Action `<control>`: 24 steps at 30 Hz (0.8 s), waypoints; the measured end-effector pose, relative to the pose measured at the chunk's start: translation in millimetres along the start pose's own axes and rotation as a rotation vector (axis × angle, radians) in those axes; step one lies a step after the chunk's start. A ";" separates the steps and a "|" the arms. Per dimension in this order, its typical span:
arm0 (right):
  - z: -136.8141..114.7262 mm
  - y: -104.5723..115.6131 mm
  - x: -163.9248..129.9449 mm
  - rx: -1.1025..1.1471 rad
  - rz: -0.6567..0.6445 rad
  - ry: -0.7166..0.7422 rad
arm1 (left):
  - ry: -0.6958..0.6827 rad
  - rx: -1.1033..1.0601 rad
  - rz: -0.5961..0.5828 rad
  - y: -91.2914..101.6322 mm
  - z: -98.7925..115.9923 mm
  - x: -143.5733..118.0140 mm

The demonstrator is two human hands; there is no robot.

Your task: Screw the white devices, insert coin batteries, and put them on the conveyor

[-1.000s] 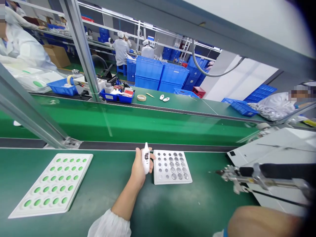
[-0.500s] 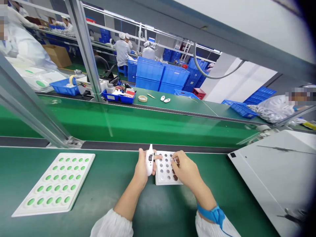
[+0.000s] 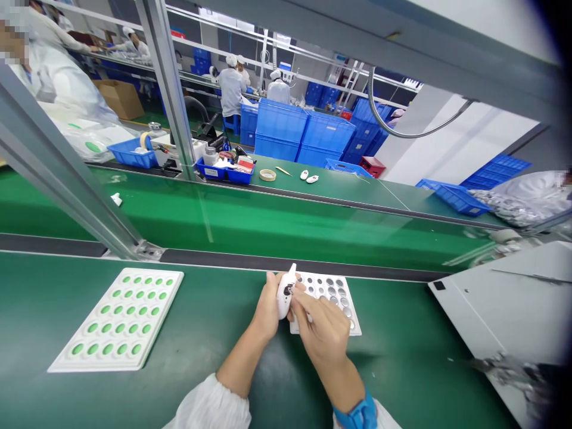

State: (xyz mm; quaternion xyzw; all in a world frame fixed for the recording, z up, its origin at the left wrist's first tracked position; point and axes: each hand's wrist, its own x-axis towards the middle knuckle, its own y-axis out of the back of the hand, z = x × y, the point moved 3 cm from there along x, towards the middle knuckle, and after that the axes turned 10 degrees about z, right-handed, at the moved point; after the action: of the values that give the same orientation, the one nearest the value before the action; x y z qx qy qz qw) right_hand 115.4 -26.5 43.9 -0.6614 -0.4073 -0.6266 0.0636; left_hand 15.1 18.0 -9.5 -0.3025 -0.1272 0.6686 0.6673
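My left hand (image 3: 269,305) is wrapped round a white ear thermometer (image 3: 285,298), its narrow tip pointing up and a dark open compartment facing me. The finger and thumb of my right hand (image 3: 322,325) are pinched together at that compartment, on a button cell mostly hidden by the fingertips. Behind and below both hands lies a white tray (image 3: 355,326) with round pockets. Silver button cells (image 3: 346,302) sit in its right-hand pockets; the right hand covers part of it. A blue wrist strap (image 3: 360,412) is on my right wrist.
A white tray with green round pockets (image 3: 149,342) lies at left. A metal post (image 3: 167,83) and the green conveyor belt (image 3: 268,217) stand beyond the bench edge. At right is a white panel (image 3: 504,310). Across the belt are blue bins (image 3: 226,173), a tape roll (image 3: 267,174) and co-workers.
My right hand has moved left from the button cell tray to the thermometer's open compartment. The left hand still holds the thermometer, now slightly tilted. The whole view has shifted a little.
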 end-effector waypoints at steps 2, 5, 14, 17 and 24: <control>-0.8 -0.2 1.4 -0.007 -0.001 0.019 | 0.000 0.005 -0.013 -0.9 0.7 -1.3; -1.2 -1.2 1.1 -0.015 -0.022 0.031 | 0.000 0.009 -0.015 -0.4 1.0 -2.1; 4.7 -3.9 -6.4 0.044 -0.050 -0.072 | -0.059 0.126 -0.034 3.5 -0.8 -3.5; 8.0 -5.9 -9.3 0.143 -0.077 -0.284 | -0.091 0.195 -0.061 3.6 0.7 -5.3; 18.4 -12.9 -8.2 0.567 -0.251 -1.000 | -0.095 0.165 -0.221 -2.0 7.7 -14.8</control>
State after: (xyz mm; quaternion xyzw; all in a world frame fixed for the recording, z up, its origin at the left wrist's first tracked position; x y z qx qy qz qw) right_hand 122.6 -10.8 27.4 -0.7805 -0.6146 -0.1079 -0.0363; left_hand 11.2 5.6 1.2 -0.1987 -0.1356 0.6130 0.7526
